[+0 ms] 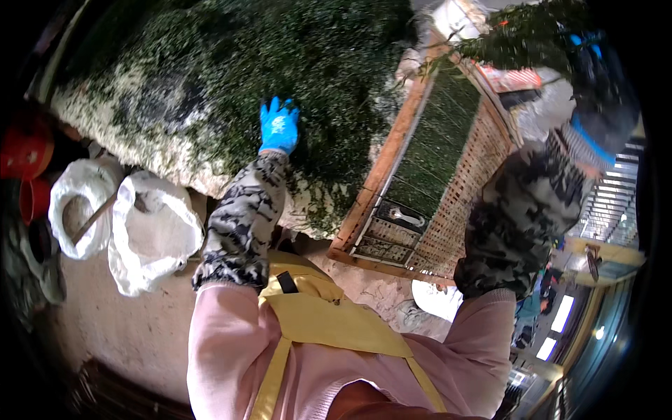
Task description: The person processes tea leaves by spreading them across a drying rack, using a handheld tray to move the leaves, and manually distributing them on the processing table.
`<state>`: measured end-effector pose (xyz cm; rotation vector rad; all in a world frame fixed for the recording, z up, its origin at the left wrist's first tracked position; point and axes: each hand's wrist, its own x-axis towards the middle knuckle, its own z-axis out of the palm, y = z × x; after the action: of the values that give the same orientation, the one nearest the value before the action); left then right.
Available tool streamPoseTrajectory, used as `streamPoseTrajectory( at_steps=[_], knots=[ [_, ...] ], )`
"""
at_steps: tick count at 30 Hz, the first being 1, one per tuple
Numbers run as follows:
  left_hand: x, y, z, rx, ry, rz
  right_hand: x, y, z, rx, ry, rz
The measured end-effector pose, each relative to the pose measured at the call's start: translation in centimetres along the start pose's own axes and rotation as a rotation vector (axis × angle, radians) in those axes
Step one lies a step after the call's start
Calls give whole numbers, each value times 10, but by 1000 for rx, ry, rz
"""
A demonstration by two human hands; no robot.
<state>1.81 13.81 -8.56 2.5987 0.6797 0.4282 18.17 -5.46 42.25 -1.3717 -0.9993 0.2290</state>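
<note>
My left hand (278, 127), in a bright blue glove, lies with its fingers spread on a wide heap of small dark green leafy bits (329, 77). It holds nothing. My right hand (605, 115) is raised high at the upper right, in a glove with a dark palm and blue edges. Motion blurs it and its fingers are hard to make out. Dark green strands (528, 35) hang in the air beside it; whether it grips them I cannot tell. Below stands a wood-framed woven screen (483, 164), partly covered by a dark green layer.
Two white sacks (133, 266) with rolled-down rims stand at the left, near red buckets (26, 150). A pale, rough ledge (168, 157) edges the heap. A small metal-looking item (402, 215) sits at the screen's lower part. A white container (435, 299) is under the screen.
</note>
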Motion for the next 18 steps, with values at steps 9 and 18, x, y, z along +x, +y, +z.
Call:
streamPoseTrajectory(
  at_steps=[9, 18],
  knots=[
    [-4, 107, -162, -850, 306, 363, -14, 87, 17, 313, -123, 188],
    [21, 81, -4, -1102, -67, -402, -83, 116, 90, 532, 36, 453]
  ],
)
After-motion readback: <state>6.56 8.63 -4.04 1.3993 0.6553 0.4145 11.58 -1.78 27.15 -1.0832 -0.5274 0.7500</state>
